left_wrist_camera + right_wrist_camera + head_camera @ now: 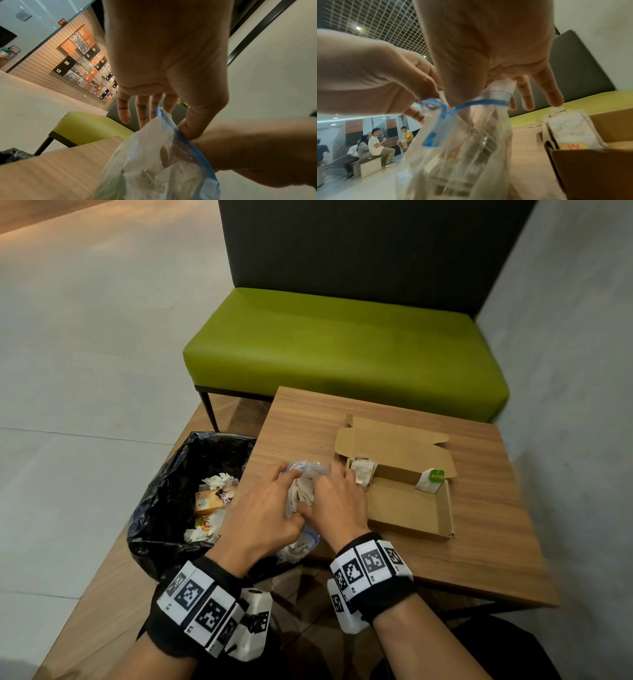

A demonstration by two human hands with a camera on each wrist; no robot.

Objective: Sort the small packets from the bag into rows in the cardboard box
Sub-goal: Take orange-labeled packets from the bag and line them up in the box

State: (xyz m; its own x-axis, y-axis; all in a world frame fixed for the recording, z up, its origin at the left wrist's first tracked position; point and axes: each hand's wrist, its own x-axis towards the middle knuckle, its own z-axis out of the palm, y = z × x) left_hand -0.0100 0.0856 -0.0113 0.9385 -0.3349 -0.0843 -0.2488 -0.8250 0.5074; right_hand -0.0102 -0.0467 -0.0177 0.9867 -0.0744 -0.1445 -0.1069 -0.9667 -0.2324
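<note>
A clear zip bag (298, 546) with a blue seal lies on the wooden table (486, 549), holding several white packets (303, 491). My left hand (260, 508) pinches the bag's blue rim (429, 105) between thumb and fingertip, its other fingers (124, 112) straight. My right hand (342, 501) has thumb and forefinger down in the bag's mouth (494, 94); what they hold is hidden. Its outer fingers (553, 93) stretch toward the open cardboard box (404, 505). A few white packets (363, 470) stand in the box's far left corner, and a green-tagged one (432, 479) leans at its right.
A bin with a black liner (171, 474), holding crumpled paper and wrappers, stands against the table's left edge. A green bench (342, 350) lies beyond the table, a wall to the right. People sit on a bench (375, 147) far off.
</note>
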